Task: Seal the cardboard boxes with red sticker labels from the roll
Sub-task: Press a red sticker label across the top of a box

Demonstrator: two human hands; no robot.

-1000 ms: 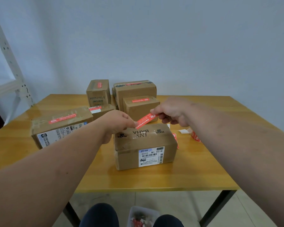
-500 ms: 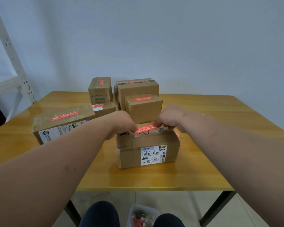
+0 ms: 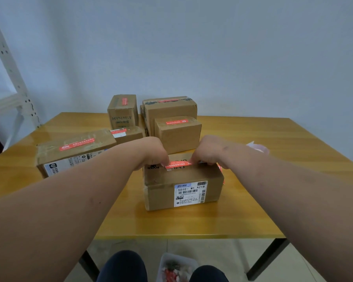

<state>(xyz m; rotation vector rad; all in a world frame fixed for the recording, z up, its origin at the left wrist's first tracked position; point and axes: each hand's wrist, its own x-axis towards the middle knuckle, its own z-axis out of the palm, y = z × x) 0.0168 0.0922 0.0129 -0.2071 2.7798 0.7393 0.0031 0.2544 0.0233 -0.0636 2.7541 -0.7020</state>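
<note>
Both hands have come down since a second ago, when they held the red sticker label up in the air above the front box; now the label lies flat along that box's top. Starting at the left, a white metal shelf frame [image 3: 10, 82] stands against the wall beside the counter [image 3: 253, 210]. Next comes a long flat box [image 3: 73, 151] already carrying a red label, with a tall box printed HYNAUT [image 3: 122, 111] behind it and a low box [image 3: 128, 133] between them. The left hand [image 3: 151, 151] is curled, its fingertips pinching or pressing the left end of the red sticker label [image 3: 177, 165]. That label sits on the near top edge of the front box [image 3: 181, 188], which bears a white shipping label on its front face. Behind it stand a labelled small box [image 3: 177, 133] and a larger box [image 3: 170, 110]. The right hand [image 3: 210, 151] is likewise curled, its fingertips on the label's right end. Farther right, some white backing paper [image 3: 257, 147] lies on the counter.
</note>
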